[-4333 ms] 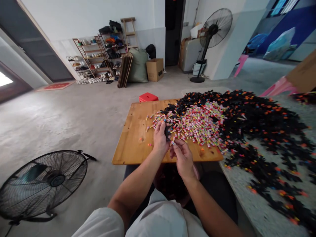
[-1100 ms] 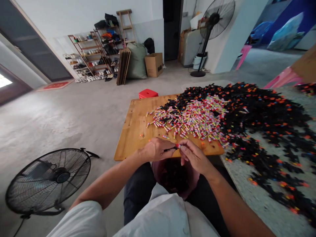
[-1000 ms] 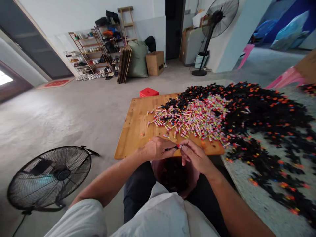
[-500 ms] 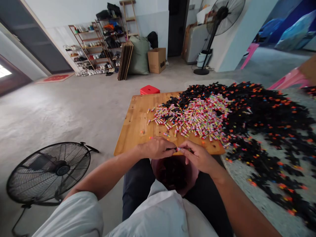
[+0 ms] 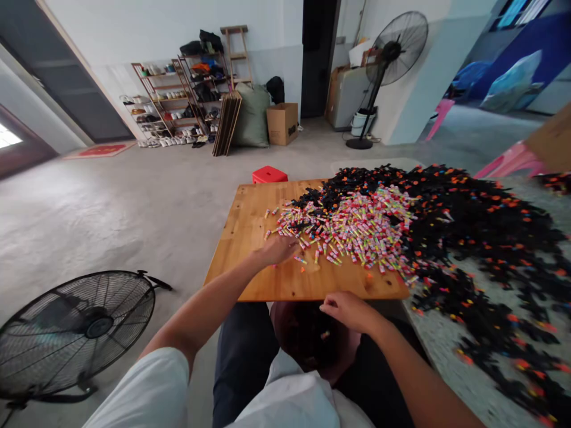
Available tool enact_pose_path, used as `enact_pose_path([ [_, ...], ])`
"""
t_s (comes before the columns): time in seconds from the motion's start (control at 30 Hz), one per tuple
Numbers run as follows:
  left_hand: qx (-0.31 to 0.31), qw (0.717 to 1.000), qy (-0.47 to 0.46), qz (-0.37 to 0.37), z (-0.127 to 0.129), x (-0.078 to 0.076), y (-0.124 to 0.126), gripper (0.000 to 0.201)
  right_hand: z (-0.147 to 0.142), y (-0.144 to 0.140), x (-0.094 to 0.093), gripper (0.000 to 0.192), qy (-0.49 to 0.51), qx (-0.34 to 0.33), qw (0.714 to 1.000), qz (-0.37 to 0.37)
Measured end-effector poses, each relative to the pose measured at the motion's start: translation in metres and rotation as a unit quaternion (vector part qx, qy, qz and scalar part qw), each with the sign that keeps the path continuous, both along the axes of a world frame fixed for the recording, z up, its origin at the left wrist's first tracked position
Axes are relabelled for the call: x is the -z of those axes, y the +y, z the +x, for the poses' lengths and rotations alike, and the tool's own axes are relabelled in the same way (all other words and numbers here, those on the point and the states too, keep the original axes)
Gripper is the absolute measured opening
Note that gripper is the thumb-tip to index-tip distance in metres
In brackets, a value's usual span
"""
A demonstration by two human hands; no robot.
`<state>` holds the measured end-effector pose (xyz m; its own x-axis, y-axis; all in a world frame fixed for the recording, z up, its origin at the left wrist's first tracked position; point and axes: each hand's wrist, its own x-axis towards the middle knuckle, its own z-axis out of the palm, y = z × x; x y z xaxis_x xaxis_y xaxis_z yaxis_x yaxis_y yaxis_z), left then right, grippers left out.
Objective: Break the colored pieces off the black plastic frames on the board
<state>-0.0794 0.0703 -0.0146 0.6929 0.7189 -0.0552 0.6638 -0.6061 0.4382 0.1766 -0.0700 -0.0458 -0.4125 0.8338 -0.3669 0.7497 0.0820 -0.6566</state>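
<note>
My left hand (image 5: pixel 279 249) reaches out flat over the wooden board (image 5: pixel 250 279), with its fingertips at the near-left edge of a heap of small colourful tubes (image 5: pixel 357 226). My right hand (image 5: pixel 345 309) hangs loosely just past the board's near edge, over a reddish bowl (image 5: pixel 280 318) in my lap. The bowl holds dark pieces, and a small coloured-tipped piece (image 5: pixel 325 334) lies below the fingers. Neither hand visibly grips anything. A wide spread of black pieces with orange tips (image 5: pixel 468 220) surrounds the tubes and runs off to the right.
A floor fan (image 5: pixel 75 333) stands low at my left. A red stool (image 5: pixel 268 175) sits behind the board. Further back are a pedestal fan (image 5: pixel 392 47), a cardboard box (image 5: pixel 281 123), a green sack (image 5: pixel 252 116) and shoe racks (image 5: pixel 178 101). Bare concrete floor lies to the left.
Both hands were joined at the board's near edge on a small black piece with a coloured tip. Now the left has reached forward to the tubes and the right has dropped over the bowl.
</note>
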Motion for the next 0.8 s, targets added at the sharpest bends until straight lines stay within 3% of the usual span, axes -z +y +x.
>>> enact_pose_path([
  [0.07, -0.083, 0.995, 0.011, 0.051, 0.004, 0.005, 0.036, 0.031, -0.005, 0.017, 0.003, 0.029, -0.007, 0.03, 0.997, 0.064],
  [0.17, -0.121, 0.989, 0.018, 0.079, 0.021, 0.01, 0.079, 0.033, -0.02, 0.053, 0.001, 0.031, -0.054, 0.113, 0.983, 0.134],
  [0.27, -0.136, 0.986, 0.025, 0.097, 0.043, 0.017, 0.103, 0.038, -0.041, 0.089, 0.001, 0.037, -0.156, 0.193, 0.958, 0.14],
  [0.37, -0.134, 0.985, 0.032, 0.105, 0.06, 0.024, 0.112, 0.039, -0.059, 0.108, 0.006, 0.039, -0.204, 0.225, 0.944, 0.13],
  [0.57, -0.115, 0.986, 0.032, 0.12, 0.056, 0.025, 0.108, 0.028, -0.056, 0.106, 0.016, 0.035, -0.146, 0.226, 0.95, 0.156],
  [0.67, -0.113, 0.984, 0.014, 0.138, 0.043, 0.019, 0.091, 0.026, -0.041, 0.097, 0.014, 0.031, 0.018, 0.262, 0.951, 0.162],
  [0.8, -0.084, 0.972, -0.081, 0.203, 0.029, 0.01, 0.043, 0.022, -0.03, 0.081, -0.005, 0.039, 0.29, 0.321, 0.894, 0.116],
])
